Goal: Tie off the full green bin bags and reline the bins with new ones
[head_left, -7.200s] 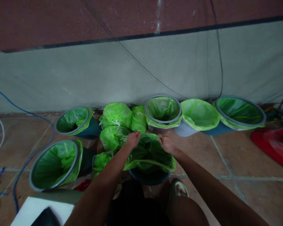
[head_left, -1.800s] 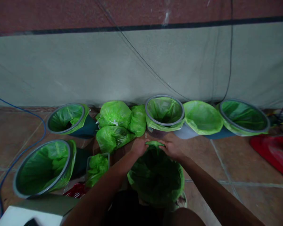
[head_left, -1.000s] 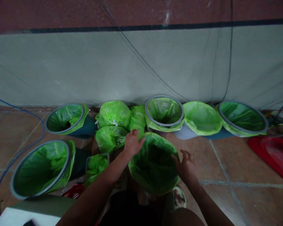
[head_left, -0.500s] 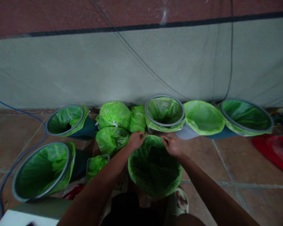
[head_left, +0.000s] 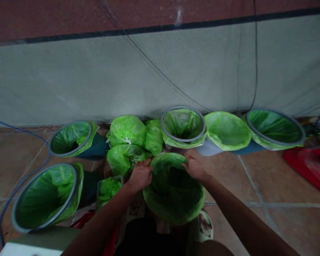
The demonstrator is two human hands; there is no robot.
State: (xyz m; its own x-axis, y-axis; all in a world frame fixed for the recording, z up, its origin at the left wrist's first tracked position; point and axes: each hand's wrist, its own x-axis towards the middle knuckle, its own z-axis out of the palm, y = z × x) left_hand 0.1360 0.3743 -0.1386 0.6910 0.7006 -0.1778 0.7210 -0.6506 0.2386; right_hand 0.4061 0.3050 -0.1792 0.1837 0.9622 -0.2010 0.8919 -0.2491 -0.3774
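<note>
A bin lined with a green bin liner (head_left: 173, 209) stands between my feet, the liner folded outward over its rim. My left hand (head_left: 141, 174) is at the rim's left side, fingers closed on the liner's edge. On the far right of the rim, my right hand (head_left: 195, 167) pinches the same liner, its fingertips partly hidden by the hand. Just beyond my left hand lie tied green bags (head_left: 127, 129), stacked against one another. Close to my left forearm, a small clear container (head_left: 110, 188) holds crumpled green plastic.
Behind stand a grey-rimmed lined bin (head_left: 183, 124), a lined bin without a ring (head_left: 228, 129) and another ringed bin (head_left: 276, 127). Two tilted-looking lined bins (head_left: 46, 197) are at left. A blue cable (head_left: 29, 172) crosses the floor. A red object (head_left: 309, 167) lies right.
My left hand has moved left and toward me along the rim, from its far edge to its left side. My right hand stays nearly in place. The view has shifted slightly.
</note>
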